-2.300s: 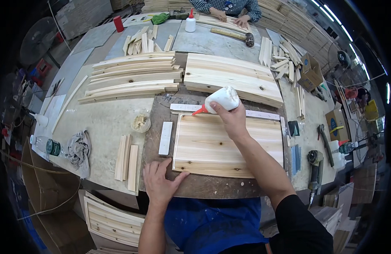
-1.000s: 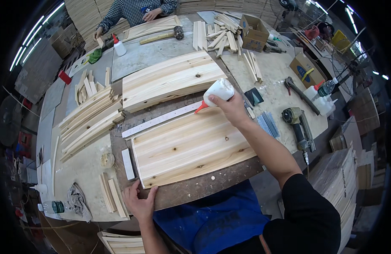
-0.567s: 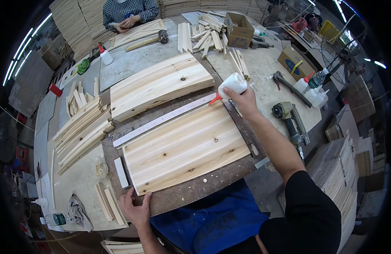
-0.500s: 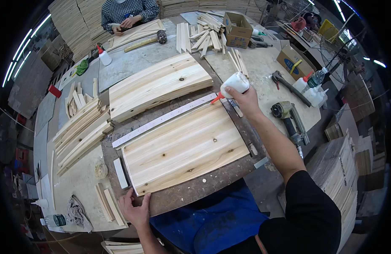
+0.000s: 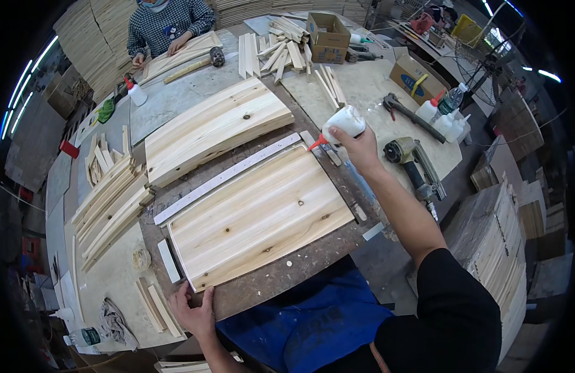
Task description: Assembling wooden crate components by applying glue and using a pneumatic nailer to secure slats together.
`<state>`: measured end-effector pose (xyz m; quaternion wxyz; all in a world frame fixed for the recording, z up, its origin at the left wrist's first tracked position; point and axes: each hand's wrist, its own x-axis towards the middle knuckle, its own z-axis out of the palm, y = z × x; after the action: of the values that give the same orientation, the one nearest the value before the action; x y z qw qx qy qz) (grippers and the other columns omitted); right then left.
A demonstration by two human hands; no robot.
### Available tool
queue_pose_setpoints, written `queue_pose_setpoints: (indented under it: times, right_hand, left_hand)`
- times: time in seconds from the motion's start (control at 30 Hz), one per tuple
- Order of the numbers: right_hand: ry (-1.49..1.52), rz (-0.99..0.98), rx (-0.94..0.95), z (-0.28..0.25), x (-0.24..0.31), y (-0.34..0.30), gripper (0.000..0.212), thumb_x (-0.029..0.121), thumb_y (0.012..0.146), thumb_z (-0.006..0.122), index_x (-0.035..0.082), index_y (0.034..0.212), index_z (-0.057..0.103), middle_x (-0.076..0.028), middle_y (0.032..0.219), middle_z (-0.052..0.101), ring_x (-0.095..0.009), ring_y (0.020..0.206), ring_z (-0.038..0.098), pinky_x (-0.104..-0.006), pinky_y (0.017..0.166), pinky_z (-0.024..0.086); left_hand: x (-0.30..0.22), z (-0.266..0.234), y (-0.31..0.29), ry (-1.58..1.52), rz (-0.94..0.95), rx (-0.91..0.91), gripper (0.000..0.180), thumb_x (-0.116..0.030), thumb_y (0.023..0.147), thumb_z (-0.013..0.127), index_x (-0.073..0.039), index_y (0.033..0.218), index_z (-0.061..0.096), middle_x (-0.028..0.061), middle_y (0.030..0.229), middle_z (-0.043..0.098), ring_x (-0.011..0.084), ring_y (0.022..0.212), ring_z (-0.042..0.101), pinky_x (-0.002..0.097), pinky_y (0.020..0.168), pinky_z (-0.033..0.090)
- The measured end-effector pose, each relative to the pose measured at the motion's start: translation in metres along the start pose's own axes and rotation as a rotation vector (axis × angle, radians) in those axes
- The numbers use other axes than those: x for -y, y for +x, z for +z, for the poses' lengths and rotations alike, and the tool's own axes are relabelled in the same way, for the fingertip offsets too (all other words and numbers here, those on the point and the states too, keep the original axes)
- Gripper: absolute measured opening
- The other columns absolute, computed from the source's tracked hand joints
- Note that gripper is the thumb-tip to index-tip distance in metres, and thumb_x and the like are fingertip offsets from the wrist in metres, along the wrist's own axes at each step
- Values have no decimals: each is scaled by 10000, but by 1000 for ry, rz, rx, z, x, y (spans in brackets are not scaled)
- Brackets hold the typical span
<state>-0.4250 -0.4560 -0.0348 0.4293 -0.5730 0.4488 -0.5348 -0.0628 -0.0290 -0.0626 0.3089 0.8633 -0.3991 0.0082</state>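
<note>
Toward one o'clock, along the knotty, rectangular wooden board (image 5: 262, 221), the white plastic bottle (image 5: 347, 123) has travelled to the corner, red nozzle (image 5: 316, 143) angled down, the right hand (image 5: 361, 148) gripping it. The left hand (image 5: 197, 315), fingers spread, rests by the seven-o'clock corner. Eight o'clock: a round tub (image 5: 141, 258) of pale matter.

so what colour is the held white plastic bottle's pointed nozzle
The nozzle is red; head view shows it.
</note>
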Motion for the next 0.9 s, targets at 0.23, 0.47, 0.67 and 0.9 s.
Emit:
queue_pose_setpoints:
  times: [0.23,0.47,0.67,0.9]
  right_hand:
    - [-12,10,32,-30,20,-47,340,146,950,903,8,1209,731,-74,1108,806,-140,1008,753,-309,901,603]
    - [-3,96,35,-70,44,-109,321,109,957,889,11,1218,729,-73,1129,805,-140,1047,756,-314,933,601]
    - [-47,170,52,-99,67,-150,340,84,958,884,0,1242,716,-79,1155,803,-143,1057,758,-316,938,603]
    - [-89,151,95,-101,78,-163,379,95,951,895,-2,1261,700,-83,1164,801,-143,1062,757,-319,947,602]
  left_hand:
    - [2,1,0,-8,15,-10,575,-243,747,1003,-46,1225,752,65,967,565,264,922,554,418,876,495]
    - [12,5,0,38,50,-23,630,-295,744,1016,-54,1268,762,64,967,565,266,934,550,405,872,486]
    - [13,5,1,36,83,-39,590,-281,785,994,-42,1273,764,69,956,580,260,914,570,402,854,492]
    - [12,5,0,27,83,-55,574,-296,805,987,-46,1272,763,70,960,586,258,916,570,404,856,493]
